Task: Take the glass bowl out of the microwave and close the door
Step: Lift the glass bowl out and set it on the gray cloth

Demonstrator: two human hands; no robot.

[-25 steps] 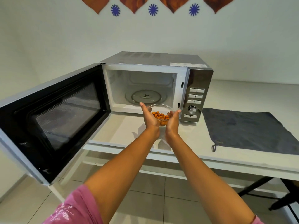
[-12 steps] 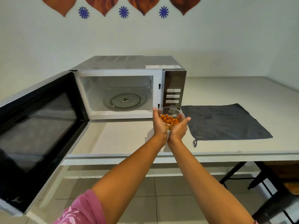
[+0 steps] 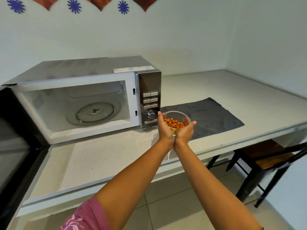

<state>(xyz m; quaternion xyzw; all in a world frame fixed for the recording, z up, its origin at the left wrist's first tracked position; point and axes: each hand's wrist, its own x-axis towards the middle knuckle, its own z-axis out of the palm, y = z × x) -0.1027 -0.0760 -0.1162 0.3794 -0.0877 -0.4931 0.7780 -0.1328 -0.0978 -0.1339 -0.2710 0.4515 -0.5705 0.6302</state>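
Compared with half a second earlier, the glass bowl [image 3: 177, 121] had moved right, off the front of the microwave [image 3: 86, 98] control panel and partly over the near left corner of the grey cloth [image 3: 211, 113]; a second back it was just outside the oven opening. The view had also swung right, so the microwave door [image 3: 15, 146] slid mostly out of frame. That door was open, cut off at the left edge, only its dark inner face and lower edge visible. The bowl's underside was hidden by the palms, so whether it touched the bench [image 3: 103, 156] could not be told; it looked held above it. Button labels on the panel were too blurred to read. A stool [image 3: 265, 156] under the bench was partly hidden by the bench edge. Wall decorations at top were cropped. The left hand [image 3: 163, 128] and right hand [image 3: 184, 132] were cupped together, heels nearly touching, fingers curled up round the bowl's sides, both hands closed on it from below. Both forearms reached out straight, converging at the wrists; a pink sleeve [image 3: 84, 216] showed at the bottom. The bowl held orange-brown nuts [image 3: 174, 124]. The oven cavity showed only the turntable [image 3: 95, 112].
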